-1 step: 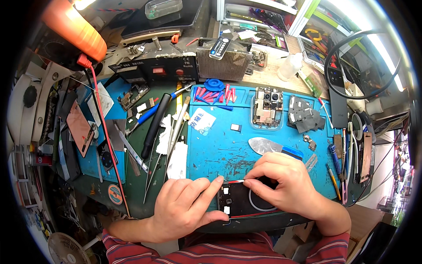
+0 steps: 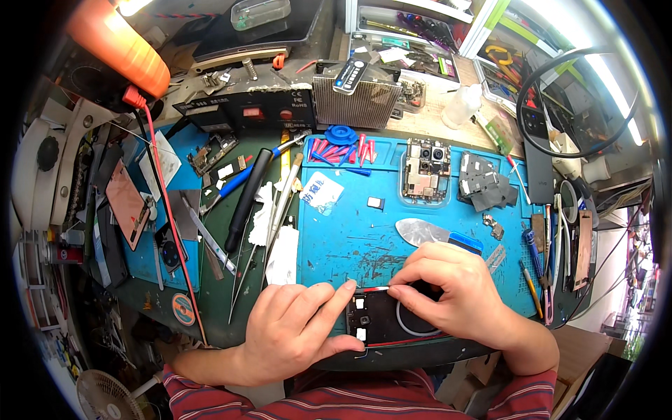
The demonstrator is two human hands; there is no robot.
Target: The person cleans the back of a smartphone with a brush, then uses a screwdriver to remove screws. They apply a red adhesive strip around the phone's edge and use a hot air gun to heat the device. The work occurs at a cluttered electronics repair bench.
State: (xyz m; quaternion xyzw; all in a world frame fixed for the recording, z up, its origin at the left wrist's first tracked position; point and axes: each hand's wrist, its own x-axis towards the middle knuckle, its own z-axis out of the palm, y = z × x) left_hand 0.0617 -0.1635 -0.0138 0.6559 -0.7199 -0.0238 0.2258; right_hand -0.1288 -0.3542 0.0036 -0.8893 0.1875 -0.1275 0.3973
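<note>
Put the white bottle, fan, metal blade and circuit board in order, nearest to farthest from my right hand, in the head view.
1. Metal blade: just beyond the right hand.
2. Circuit board: farther forward, on the blue mat.
3. White bottle: beyond the mat, back right.
4. Fan: farthest, at the lower left.

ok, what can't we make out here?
All in the head view:
Black panel: right end hidden by the right hand.
What that hand pinches, if anything: too small, covered by its grip.
Fan: bottom cut off by the lower edge.
Small metallic part: too small to identify.
</note>
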